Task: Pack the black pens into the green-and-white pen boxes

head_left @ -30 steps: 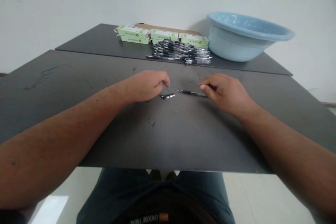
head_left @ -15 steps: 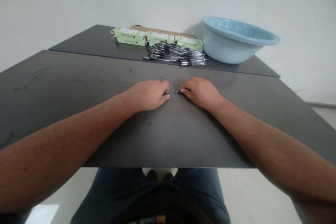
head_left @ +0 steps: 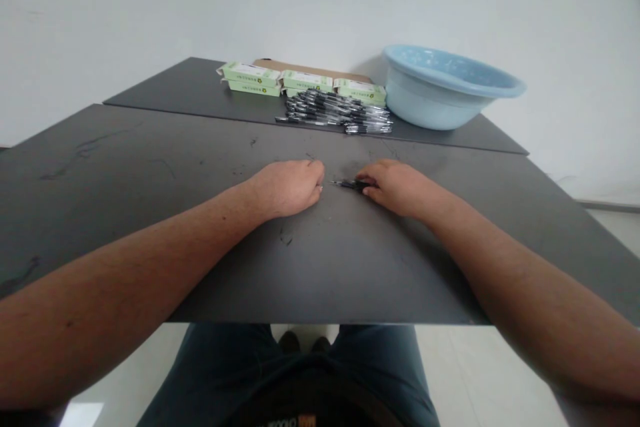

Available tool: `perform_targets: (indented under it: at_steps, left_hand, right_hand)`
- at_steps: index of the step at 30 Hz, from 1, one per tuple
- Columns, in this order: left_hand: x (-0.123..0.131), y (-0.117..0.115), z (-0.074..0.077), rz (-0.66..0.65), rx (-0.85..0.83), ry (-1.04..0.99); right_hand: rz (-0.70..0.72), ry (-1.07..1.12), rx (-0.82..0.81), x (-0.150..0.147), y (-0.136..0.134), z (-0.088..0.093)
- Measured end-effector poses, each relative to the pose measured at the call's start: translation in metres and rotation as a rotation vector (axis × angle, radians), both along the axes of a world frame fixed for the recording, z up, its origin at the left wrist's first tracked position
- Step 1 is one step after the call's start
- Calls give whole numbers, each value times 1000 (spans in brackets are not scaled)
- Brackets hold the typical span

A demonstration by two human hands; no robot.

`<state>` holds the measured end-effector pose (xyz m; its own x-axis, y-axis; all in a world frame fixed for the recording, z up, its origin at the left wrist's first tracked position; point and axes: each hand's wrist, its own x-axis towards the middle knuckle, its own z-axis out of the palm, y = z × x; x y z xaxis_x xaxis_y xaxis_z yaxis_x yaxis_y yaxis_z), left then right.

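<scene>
My left hand [head_left: 293,188] rests low over the table with its fingers curled closed. A tiny bright bit shows at its fingertips, but what it belongs to is hidden in the grip. Across a small gap, my right hand [head_left: 393,185] has its thumb and fingers around a dark pen [head_left: 353,184], whose thin tip points left toward my left hand. Whether more than one pen is in that hand I cannot tell. Beyond both hands lies a heap of clear and black pens [head_left: 325,109].
Light green boxes [head_left: 255,83] stand stacked in a row behind the pens, with a brown board [head_left: 320,71] at their back. A light blue basin [head_left: 430,103] sits at the back right. Dark marks streak the grey table [head_left: 325,267]; its near edge is above my legs.
My right hand has shifted slightly right, away from my left hand, and more of the dark pen shows. The metallic end at my left fingertips shows less. The view has tilted a little.
</scene>
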<state>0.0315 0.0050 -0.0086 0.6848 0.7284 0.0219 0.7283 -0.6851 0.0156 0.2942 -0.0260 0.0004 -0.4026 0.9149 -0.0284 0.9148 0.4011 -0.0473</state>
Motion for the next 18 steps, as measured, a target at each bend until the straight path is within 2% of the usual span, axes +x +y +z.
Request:
perform_targets:
  at_steps: [6,12,18]
  left_hand:
    - [1,0,-1,-3,-10,-19]
    - [1,3,-1,43,-57,-58]
    - [1,4,-1,15,-57,-64]
  right_hand:
    - [-61,16,-68,-7,1,2]
    - [-123,0,-35,-14,-1,0]
    - [-154,-29,-34,-17,0,-4]
